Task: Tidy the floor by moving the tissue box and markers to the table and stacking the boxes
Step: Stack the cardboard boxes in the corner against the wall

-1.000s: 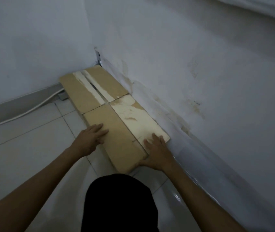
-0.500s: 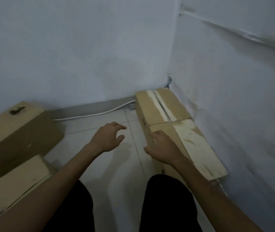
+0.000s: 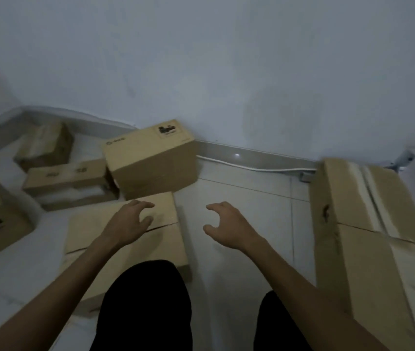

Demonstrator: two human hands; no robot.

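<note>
- The left hand [image 3: 130, 221] held nothing; its fingers were loosely curled and parted, palm down over the far end of a flat box [image 3: 150, 249]; whether it touched the cardboard could not be told.
- The right hand [image 3: 229, 228] gripped nothing; fingers and thumb were spread claw-like above a bare floor tile [image 3: 252, 198]; both forearms reached forward from the lower corners.
- A printed box [image 3: 150, 158] stood just beyond the flat box, near the wall; a long box [image 3: 368, 203] lay at the right; smaller boxes [image 3: 64, 173] sat scattered at the left.
</note>
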